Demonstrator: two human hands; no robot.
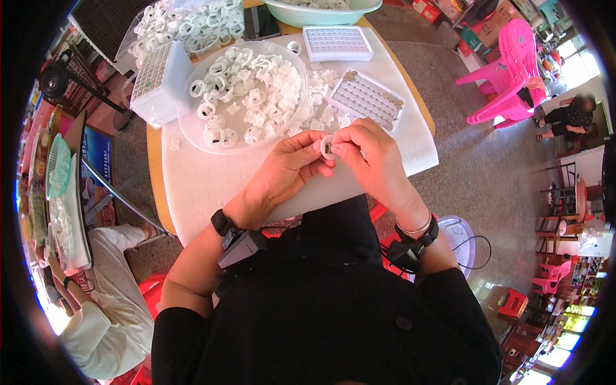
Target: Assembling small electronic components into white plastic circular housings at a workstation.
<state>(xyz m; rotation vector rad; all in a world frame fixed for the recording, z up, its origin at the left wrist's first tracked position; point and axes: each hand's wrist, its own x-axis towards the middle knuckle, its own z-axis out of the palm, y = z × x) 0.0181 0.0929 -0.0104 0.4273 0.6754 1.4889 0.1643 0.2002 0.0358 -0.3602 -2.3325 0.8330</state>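
Assembly step, prob. fitting a small dark insert; left hand (289, 168) and right hand (369, 157) both pinch one white ring (328, 147); next likely needs firm press, then tray (366, 99).

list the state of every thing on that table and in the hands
small white plastic ring: pinched between both hands, dark piece in its middle
left hand: grip shut on the ring
right hand: grip shut on the ring
clear round plastic dish: heaped with white rings
near white grid tray: cells mostly filled
far white grid tray: lying flat
pale green basin: holding parts
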